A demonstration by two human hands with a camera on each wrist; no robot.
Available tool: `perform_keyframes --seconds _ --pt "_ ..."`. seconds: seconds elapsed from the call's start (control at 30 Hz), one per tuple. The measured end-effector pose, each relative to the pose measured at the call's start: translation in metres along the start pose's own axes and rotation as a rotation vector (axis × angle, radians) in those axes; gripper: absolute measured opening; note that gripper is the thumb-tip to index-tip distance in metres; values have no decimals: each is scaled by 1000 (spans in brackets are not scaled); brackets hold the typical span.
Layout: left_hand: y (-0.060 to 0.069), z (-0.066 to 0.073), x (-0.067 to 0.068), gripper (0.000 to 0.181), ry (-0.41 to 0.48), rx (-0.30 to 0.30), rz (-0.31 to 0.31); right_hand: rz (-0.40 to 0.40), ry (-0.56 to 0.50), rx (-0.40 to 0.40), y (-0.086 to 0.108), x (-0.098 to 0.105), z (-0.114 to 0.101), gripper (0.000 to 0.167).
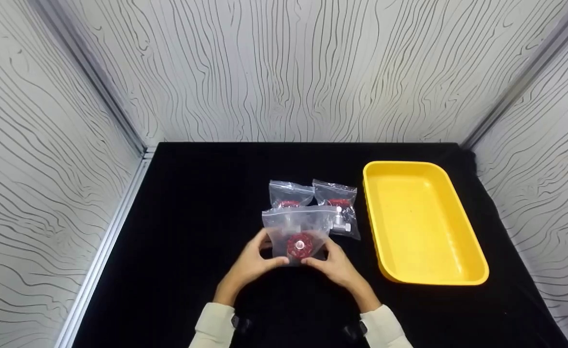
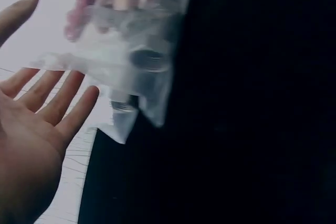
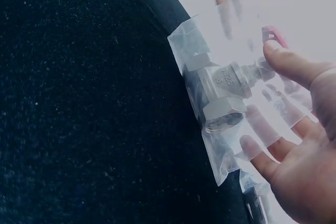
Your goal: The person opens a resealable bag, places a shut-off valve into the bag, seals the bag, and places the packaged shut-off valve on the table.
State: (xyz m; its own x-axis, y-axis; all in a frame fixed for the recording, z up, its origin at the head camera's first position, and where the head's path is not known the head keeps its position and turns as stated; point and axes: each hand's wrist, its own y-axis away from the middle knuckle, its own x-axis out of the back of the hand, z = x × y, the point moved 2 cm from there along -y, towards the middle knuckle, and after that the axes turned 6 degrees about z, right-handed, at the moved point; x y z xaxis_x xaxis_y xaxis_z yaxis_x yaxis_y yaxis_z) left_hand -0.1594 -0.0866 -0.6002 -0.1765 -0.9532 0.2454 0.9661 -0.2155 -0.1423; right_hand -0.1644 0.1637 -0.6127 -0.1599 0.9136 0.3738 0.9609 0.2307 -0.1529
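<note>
In the head view, a clear zip bag (image 1: 278, 237) holding a metal valve with a red handwheel (image 1: 293, 240) is raised before me, between both hands. My right hand (image 1: 338, 267) grips it; in the right wrist view the thumb lies over the valve's stem, with the fingers behind the plastic. The valve body (image 3: 220, 85) shows through the bag. My left hand (image 1: 251, 263) is at the bag's left side. Its fingers (image 2: 65, 98) are straight in the left wrist view, touching or close to the bag's edge, the thumb held away from it.
Just beyond the held bag lie two more bagged valves with red handwheels, a left bag (image 1: 289, 191) partly hidden and a right bag (image 1: 347, 217). A yellow tray (image 1: 372, 217) stands to the right on the black cloth (image 1: 192, 217). Patterned wall panels (image 1: 284, 72) enclose the back and sides.
</note>
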Motion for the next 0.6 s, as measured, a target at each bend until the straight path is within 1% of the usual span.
perform_keyframes --seconds 0.13,0.27,0.33,0.43,0.6 --pt "3 -15 -9 66 -15 -7 -33 2 -5 -12 0 -1 2 64" --pt "4 -26 -18 66 -19 15 -47 10 -14 -31 1 -3 6 63" --pt "5 -29 -21 62 -15 22 -37 13 -15 -26 1 -3 7 63" --pt "4 -32 -24 54 -14 25 -14 11 -29 -25 2 -4 9 66" --pt "4 -34 -25 45 -46 5 14 -21 -22 -49 5 -5 12 79"
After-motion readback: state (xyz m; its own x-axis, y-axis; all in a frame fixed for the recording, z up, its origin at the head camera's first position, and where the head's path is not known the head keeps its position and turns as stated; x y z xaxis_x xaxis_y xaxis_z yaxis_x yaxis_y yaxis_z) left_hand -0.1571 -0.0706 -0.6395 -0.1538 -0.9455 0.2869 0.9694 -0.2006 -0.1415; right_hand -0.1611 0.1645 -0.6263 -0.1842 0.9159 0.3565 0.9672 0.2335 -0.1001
